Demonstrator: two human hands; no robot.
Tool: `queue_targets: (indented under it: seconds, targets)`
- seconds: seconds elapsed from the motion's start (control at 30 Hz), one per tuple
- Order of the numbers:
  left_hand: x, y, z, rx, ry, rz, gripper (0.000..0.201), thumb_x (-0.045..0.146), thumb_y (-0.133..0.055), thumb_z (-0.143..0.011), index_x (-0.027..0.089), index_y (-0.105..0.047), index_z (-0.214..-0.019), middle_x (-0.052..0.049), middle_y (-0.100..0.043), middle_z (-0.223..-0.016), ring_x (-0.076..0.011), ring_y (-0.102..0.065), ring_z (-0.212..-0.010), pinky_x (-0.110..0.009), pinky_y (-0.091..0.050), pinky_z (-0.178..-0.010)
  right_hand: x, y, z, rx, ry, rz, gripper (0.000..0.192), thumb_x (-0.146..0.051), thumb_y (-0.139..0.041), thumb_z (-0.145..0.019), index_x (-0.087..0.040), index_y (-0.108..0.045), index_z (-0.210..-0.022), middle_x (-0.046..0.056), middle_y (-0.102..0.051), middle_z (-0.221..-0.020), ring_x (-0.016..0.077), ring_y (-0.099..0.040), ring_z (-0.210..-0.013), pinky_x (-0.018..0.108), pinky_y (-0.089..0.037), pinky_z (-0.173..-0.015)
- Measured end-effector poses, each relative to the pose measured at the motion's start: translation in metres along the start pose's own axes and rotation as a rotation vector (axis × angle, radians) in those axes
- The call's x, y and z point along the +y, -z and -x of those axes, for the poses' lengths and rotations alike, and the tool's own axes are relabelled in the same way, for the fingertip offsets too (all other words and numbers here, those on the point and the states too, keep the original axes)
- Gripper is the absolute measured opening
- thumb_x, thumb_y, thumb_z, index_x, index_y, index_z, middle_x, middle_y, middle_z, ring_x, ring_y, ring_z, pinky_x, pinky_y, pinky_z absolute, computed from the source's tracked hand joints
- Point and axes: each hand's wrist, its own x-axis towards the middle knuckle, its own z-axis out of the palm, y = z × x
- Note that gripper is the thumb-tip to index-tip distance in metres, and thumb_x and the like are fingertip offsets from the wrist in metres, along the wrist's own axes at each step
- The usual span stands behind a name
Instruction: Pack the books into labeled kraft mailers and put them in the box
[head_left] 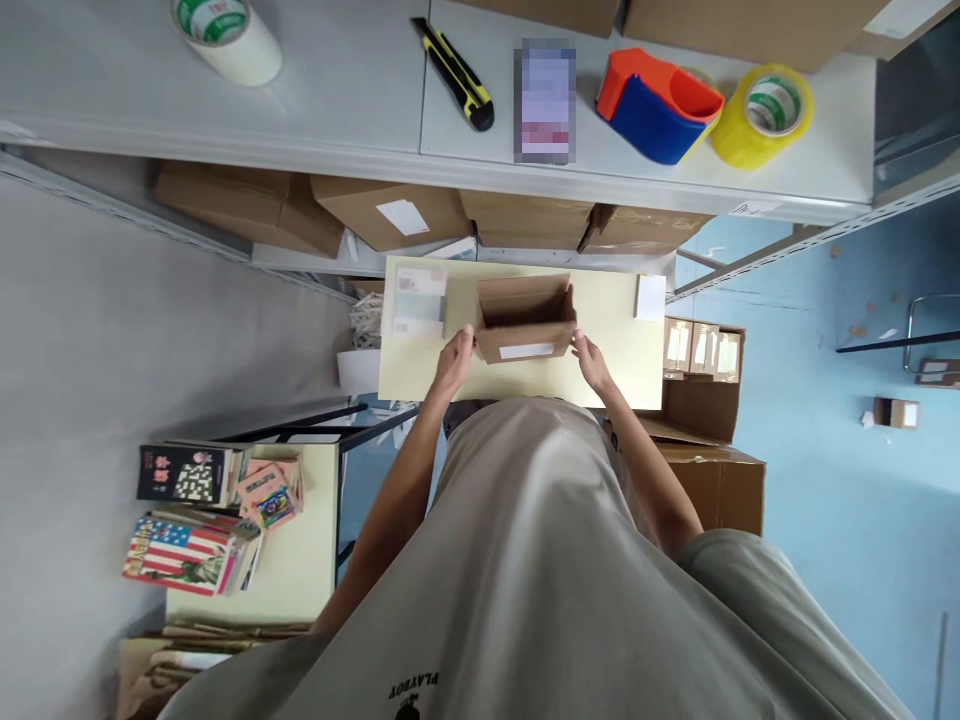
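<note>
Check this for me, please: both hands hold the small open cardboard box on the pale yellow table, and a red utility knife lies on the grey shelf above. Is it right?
Not quite. The head view shows the utility knife is yellow and black, not red. The rest stands: the left hand and right hand hold the small open cardboard box on the pale yellow table, and the knife lies on the grey shelf.

One head-worn camera looks steeply down from above at a small table [607, 375], fairly distant.
</note>
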Motion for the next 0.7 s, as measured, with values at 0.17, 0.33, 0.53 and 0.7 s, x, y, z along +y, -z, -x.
queue_targets:
  seconds: [0.17, 0.33, 0.53, 0.7]
  targets:
    - [-0.005, -0.003, 0.009, -0.035, 0.147, -0.078, 0.074, 0.083, -0.067, -0.108, 0.021, -0.078, -0.149, -0.020, -0.084, -0.146, -0.0400, -0.077, -0.143, -0.050, -0.064, -0.117, 0.009, -0.001, 0.002, -0.010, -0.033, 0.129, 0.103, -0.112, -0.042, -0.094, -0.021, -0.081, -0.121, 0.018, -0.086, -0.123, 0.0383, -0.078, -0.129, 0.057, -0.064, -0.117]
    - [0.006, -0.011, 0.003, 0.156, 0.159, -0.214, 0.056, 0.048, -0.083, -0.103, 0.018, -0.076, -0.149, -0.018, -0.085, -0.146, -0.0341, -0.084, -0.126, -0.044, -0.062, -0.117, 0.001, -0.001, -0.001, 0.158, 0.016, 0.108, 0.094, -0.108, -0.057, -0.091, -0.020, -0.079, -0.118, 0.021, -0.087, -0.127, 0.0377, -0.082, -0.120, 0.054, -0.069, -0.110]
    - [-0.011, -0.011, -0.007, 0.277, 0.123, -0.118, 0.033, 0.038, -0.078, -0.104, 0.019, -0.084, -0.130, -0.013, -0.088, -0.120, -0.0325, -0.084, -0.116, -0.047, -0.065, -0.113, 0.009, -0.003, -0.002, 0.185, -0.046, 0.100, 0.079, -0.102, -0.051, -0.097, -0.026, -0.073, -0.100, 0.012, -0.083, -0.096, 0.0344, -0.084, -0.102, 0.054, -0.073, -0.102]
    - [-0.020, -0.004, -0.003, 0.172, 0.123, 0.071, 0.052, 0.059, -0.086, -0.101, 0.020, -0.081, -0.136, -0.013, -0.088, -0.126, -0.0324, -0.085, -0.120, -0.045, -0.069, -0.109, 0.000, -0.002, 0.010, 0.180, -0.071, 0.113, 0.082, -0.100, -0.060, -0.095, -0.023, -0.077, -0.114, 0.019, -0.087, -0.117, 0.0369, -0.082, -0.116, 0.057, -0.070, -0.109]
